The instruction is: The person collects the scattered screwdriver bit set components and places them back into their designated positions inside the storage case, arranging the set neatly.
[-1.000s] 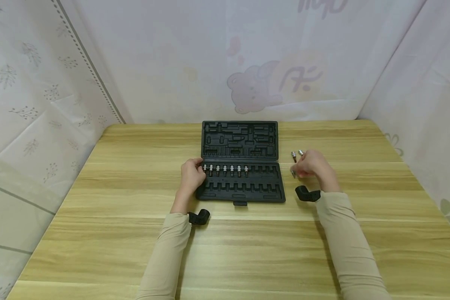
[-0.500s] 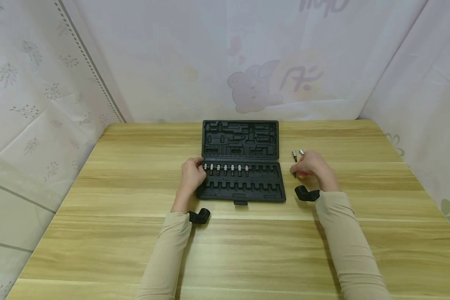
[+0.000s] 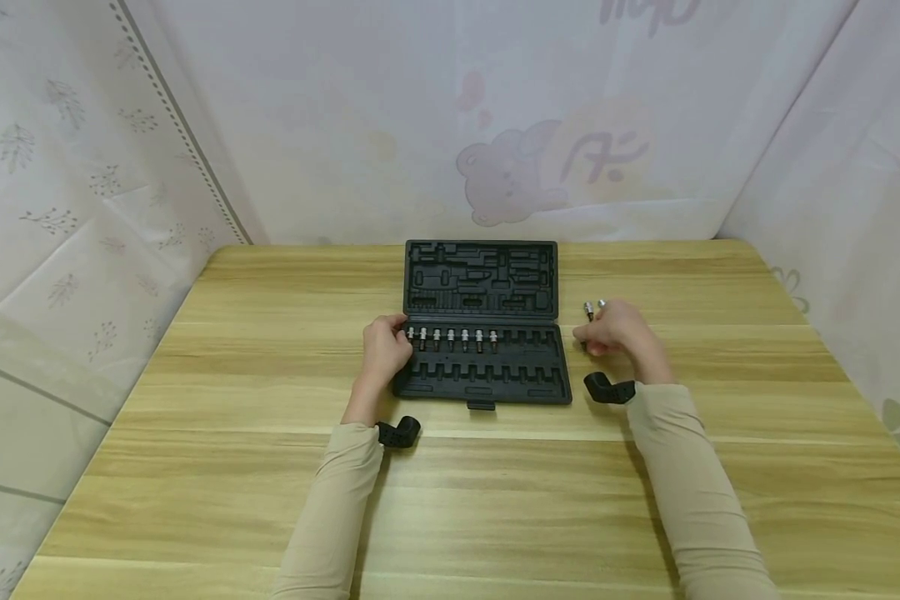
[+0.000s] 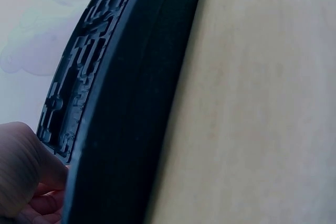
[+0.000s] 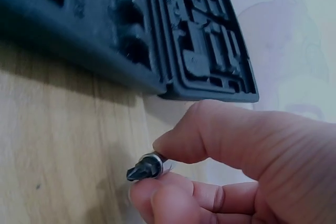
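A black plastic case [image 3: 431,393] lies unfolded on the table, its slotted half nearer the person. Several silver bit sockets [image 3: 451,337] with dark tips fill the left part of its upper row of slots. At the case's left edge, the left hand [image 3: 385,346] grips the side, thumb by the leftmost bit socket; the left wrist view shows the fingers [image 4: 46,203] curled against the side wall. Right of the case, the right hand [image 3: 617,328] pinches a bit socket [image 5: 148,167] between thumb and fingers, its cross-shaped tip pointing out.
Two more bit sockets lie on the table beyond the right hand: one upright in view [image 3: 588,309], the other [image 3: 602,303] partly hidden by the hand. The lid [image 3: 480,279] with moulded recesses lies back toward the curtain [image 3: 330,125]. A black latch [image 3: 482,406] projects at the front.
The right hand has shifted slightly left toward the case with the bit socket, whose tip has turned and is now mostly covered in the head view. The left hand stays put.
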`<state>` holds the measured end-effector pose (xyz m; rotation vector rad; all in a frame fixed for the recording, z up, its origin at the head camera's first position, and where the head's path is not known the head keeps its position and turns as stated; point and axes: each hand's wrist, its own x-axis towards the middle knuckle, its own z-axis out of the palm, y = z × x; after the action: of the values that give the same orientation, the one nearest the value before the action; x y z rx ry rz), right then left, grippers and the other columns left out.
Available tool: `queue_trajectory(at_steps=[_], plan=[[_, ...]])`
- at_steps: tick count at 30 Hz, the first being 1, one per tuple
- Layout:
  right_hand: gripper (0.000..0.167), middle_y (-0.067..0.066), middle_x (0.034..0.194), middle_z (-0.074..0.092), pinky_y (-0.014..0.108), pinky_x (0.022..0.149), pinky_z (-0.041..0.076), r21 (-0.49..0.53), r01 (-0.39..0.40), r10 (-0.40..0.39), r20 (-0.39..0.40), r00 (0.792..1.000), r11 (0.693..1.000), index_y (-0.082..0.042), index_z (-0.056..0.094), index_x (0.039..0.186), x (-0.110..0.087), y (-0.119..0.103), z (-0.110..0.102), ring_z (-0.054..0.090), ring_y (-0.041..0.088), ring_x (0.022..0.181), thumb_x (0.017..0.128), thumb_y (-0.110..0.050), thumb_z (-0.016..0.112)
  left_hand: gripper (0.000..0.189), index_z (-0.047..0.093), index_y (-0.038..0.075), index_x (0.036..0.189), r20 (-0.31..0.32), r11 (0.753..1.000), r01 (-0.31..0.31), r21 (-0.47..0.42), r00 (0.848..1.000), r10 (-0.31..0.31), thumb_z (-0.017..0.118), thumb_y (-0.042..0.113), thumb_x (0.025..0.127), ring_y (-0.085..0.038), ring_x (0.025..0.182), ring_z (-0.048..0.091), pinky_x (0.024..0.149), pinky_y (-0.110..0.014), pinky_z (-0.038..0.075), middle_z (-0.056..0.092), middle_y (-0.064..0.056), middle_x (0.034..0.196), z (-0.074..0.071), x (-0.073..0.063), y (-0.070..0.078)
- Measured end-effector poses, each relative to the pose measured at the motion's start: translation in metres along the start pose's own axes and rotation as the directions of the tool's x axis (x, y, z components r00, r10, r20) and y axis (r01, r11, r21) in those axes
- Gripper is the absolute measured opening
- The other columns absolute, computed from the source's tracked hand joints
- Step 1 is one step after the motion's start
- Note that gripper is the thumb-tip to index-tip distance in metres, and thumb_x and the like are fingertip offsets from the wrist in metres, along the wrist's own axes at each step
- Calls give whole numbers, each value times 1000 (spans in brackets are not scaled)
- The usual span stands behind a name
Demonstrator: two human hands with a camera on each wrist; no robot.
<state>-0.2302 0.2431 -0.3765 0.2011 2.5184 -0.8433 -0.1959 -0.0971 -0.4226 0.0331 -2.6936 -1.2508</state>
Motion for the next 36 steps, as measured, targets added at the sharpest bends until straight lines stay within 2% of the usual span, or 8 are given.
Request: queue_trajectory(at_steps=[3, 6, 9, 15, 22, 27, 31, 36], plan=[[27, -2, 48, 58, 24, 52, 41, -30, 17, -17, -6, 1000, 999, -7, 63, 56, -1, -3, 0, 55, 10, 48, 80, -19, 62, 33, 64, -9, 113, 0, 1000, 0, -3, 1000, 0, 49, -9, 83, -33, 88, 61, 77, -42, 49, 65, -24, 100, -1, -1, 1], [27, -3, 48, 58, 24, 53, 44, -15, 31, -31, -3, 1000, 999, -8, 63, 55, -2, -7, 2, 53, 9, 47, 80, -18, 61, 33, 64, -9, 113, -1, 1000, -2, -4, 1000, 2, 49, -9, 83, -33, 88, 61, 76, -42, 50, 65, -24, 100, -1, -1, 0], [25, -2, 48, 58, 23, 52, 46, 15, 41, -41, 7, 999, 999, -5, 64, 60, -3, -11, 3, 54, 8, 47, 81, -17, 62, 33, 64, -9, 113, -2, 1000, -2, -9, 1000, 2, 49, -9, 83, -33, 87, 61, 76, -42, 50, 64, -24, 100, -1, -1, 0], [27, 0, 52, 60, 25, 53, 47, 36, 74, -74, 24, 997, 997, 7, 68, 79, -6, -26, 9, 58, 10, 48, 86, -18, 63, 33, 64, -10, 112, -3, 1000, -1, -15, 1000, 1, 49, -9, 83, -33, 86, 61, 75, -42, 50, 64, -24, 99, -1, -2, 0], [26, 1, 53, 61, 25, 51, 44, -12, 102, -102, 2, 995, 995, 0, 67, 68, -6, -41, 18, 58, 11, 48, 86, -19, 62, 33, 63, -10, 114, -3, 1000, -3, -18, 1000, 3, 48, -9, 84, -33, 86, 61, 74, -41, 50, 64, -25, 100, 0, -1, -2], [23, 2, 55, 61, 25, 54, 47, 40, 113, -114, 16, 993, 993, 7, 68, 82, -4, -51, 25, 61, 11, 50, 85, -15, 62, 34, 63, -10, 114, -7, 1000, -8, -17, 1000, 8, 48, -9, 84, -33, 87, 62, 74, -42, 50, 64, -25, 101, 0, -2, -3], [27, 1, 55, 62, 24, 50, 43, 41, 115, -116, 28, 993, 993, 9, 69, 91, -3, -58, 30, 62, 12, 51, 85, -16, 62, 34, 63, -9, 114, -12, 1000, -12, -11, 1000, 12, 48, -9, 83, -33, 86, 62, 74, -42, 50, 64, -24, 100, 1, -2, -4], [25, 1, 53, 62, 22, 44, 35, 81, 133, -137, 42, 990, 988, 9, 70, 89, -1, -64, 36, 60, 11, 48, 85, -14, 62, 34, 64, -9, 113, -11, 1000, -10, -5, 1000, 10, 49, -9, 83, -33, 87, 62, 75, -42, 50, 65, -24, 100, 1, -1, -3]])
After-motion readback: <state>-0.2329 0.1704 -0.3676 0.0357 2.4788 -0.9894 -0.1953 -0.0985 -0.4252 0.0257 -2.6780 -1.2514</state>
